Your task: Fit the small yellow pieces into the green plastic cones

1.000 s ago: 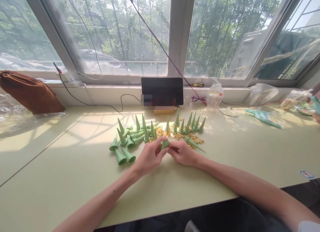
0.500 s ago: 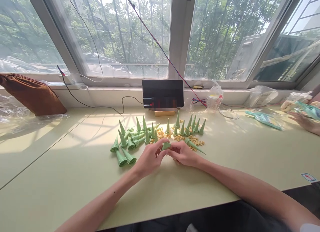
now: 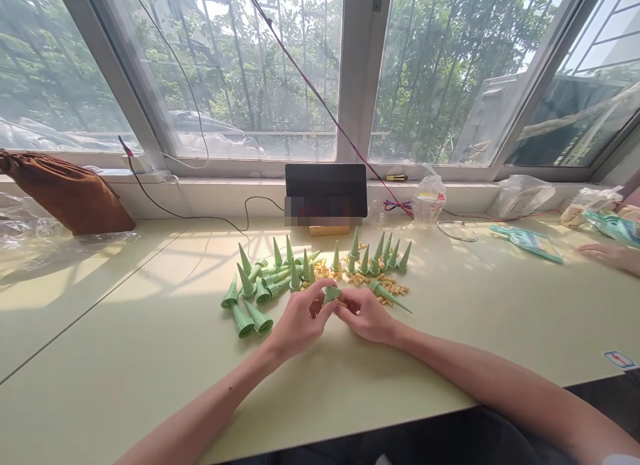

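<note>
My left hand is closed around a green plastic spike, held up over the table with much of it hidden by the fingers. Close against its side, my right hand pinches what looks like a small yellow plastic piece, mostly covered by fingertips. Beyond both hands lie many small yellow pieces in a loose heap. Several green spikes stand point up around it, such as a tall one. Left of my left hand, other hollow green spikes lie on their sides.
A dark-screened tablet leans on a stand by the window. A brown drawstring bag stands at far left. On the right are a plastic-wrapped cup, a teal packaged item and another person's hand.
My hands stay together around the spike with only slight finger movement, and a yellow bit now shows between them. At far right the other person's hand has shifted slightly.
</note>
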A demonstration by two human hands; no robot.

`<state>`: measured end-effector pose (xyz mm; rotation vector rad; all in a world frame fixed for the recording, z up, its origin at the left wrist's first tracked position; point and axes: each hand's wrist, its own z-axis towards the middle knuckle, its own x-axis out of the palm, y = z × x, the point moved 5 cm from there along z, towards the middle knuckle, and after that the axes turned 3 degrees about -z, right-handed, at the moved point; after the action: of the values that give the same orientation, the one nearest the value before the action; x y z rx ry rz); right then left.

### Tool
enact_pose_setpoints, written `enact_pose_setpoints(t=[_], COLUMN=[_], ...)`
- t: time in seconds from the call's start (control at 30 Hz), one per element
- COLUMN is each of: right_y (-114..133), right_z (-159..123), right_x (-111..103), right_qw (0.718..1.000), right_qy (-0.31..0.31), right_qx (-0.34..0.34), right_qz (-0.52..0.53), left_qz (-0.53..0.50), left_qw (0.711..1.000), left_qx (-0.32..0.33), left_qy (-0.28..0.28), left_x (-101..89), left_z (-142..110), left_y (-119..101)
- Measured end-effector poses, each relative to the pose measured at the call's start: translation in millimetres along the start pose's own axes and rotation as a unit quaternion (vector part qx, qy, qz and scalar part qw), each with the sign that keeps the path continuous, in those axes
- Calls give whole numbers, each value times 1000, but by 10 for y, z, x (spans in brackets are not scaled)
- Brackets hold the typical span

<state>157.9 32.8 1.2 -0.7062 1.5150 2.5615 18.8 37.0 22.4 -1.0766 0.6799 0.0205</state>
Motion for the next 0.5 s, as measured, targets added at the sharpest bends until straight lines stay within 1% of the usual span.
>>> enact_pose_setpoints(t=[0.07, 0.2, 0.37, 0.5], right_y=[27, 67, 74, 87], right_z=[-5, -1, -5, -21], right_x=[-7, -40, -57, -49], right_qw=[998, 993, 987, 979], right_qy=[-22, -49, -60, -67], right_qx=[-24, -53, -79, -108], right_qz=[-45, -94, -126, -160], left_qz=[-9, -42, -129, -158], left_qw=[1000, 997, 985, 977], left_qx=[-8, -25, -94, -128], left_qy=[-17, -53, -64, -69], left_x=[-13, -51, -69, -78], left_z=[1, 4, 10, 19], left_y=[4, 10, 43, 34])
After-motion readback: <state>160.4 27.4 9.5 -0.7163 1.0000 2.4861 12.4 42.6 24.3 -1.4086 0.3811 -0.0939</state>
